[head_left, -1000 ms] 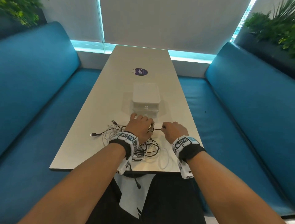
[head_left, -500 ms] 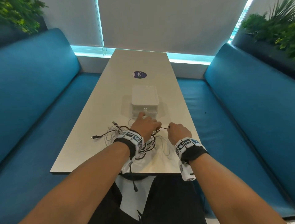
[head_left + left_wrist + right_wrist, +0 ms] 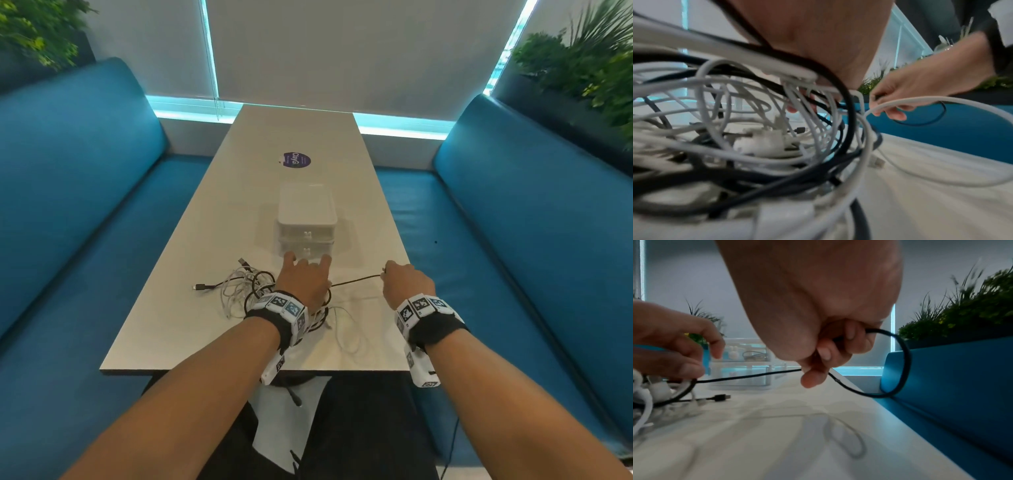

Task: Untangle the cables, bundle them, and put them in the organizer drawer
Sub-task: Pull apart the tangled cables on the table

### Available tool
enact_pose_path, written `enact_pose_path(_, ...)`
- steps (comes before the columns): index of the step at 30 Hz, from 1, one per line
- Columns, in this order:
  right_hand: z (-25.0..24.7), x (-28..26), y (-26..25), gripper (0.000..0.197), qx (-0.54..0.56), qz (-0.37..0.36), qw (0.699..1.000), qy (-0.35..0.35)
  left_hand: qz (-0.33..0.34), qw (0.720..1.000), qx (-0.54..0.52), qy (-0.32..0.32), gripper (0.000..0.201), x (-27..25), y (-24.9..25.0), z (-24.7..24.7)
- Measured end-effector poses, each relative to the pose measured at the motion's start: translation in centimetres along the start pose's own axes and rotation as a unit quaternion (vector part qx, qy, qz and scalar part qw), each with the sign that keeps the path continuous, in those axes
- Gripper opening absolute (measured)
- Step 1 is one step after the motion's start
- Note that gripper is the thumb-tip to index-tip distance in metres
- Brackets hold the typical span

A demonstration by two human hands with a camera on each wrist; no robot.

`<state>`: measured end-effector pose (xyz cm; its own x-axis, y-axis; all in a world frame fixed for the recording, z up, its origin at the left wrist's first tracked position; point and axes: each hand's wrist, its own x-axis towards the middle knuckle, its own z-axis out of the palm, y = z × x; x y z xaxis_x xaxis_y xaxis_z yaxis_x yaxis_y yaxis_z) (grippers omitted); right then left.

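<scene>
A tangle of white and black cables (image 3: 245,291) (image 3: 756,129) lies on the near part of the white table (image 3: 191,329). My left hand (image 3: 305,265) rests on top of it, fingers spread forward and pressing the pile down. My right hand (image 3: 387,274) (image 3: 828,353) is off to the right and pinches a thin black cable (image 3: 356,281) (image 3: 748,376). That cable runs taut from the tangle to the fingers, and its free end loops beyond the hand. The translucent white two-drawer organizer (image 3: 306,219) (image 3: 744,363) stands just beyond my left fingertips, both drawers pushed in.
A black plug (image 3: 200,287) sticks out left of the tangle, and a loose white loop (image 3: 346,329) lies near the table's front edge. A purple sticker (image 3: 297,160) sits farther back. Blue benches (image 3: 513,240) flank the table, with plants behind them.
My right hand has drawn away to the right, pulling the black cable out of the tangle until it is taut. My left hand has spread its fingers over the pile.
</scene>
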<state>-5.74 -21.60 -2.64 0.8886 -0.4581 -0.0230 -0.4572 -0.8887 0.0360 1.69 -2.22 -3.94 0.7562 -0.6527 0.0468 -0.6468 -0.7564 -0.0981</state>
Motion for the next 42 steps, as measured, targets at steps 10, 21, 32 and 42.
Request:
enact_pose_path(10,0.6,-0.7,-2.3,0.035,0.059,-0.004,0.998,-0.003,0.01,0.999,0.02,-0.043,0.025,0.5,1.3,0.3)
enact_pose_path(21,0.8,-0.5,-5.8,0.02,0.124,-0.147,0.976,-0.1,0.015,1.0,0.011,-0.012,0.024,0.3,1.3,0.7)
enact_pose_path(32,-0.6,0.0,-4.6,0.02,0.11,-0.095,0.988,-0.05,-0.02,0.998,0.007,-0.055,0.014,0.9,1.8,-0.4)
enact_pose_path(42,-0.3,0.1,-3.4,0.023,0.145,0.0,0.989,-0.032,-0.025,0.996,-0.053,-0.068,0.023,0.2,0.4,-1.4)
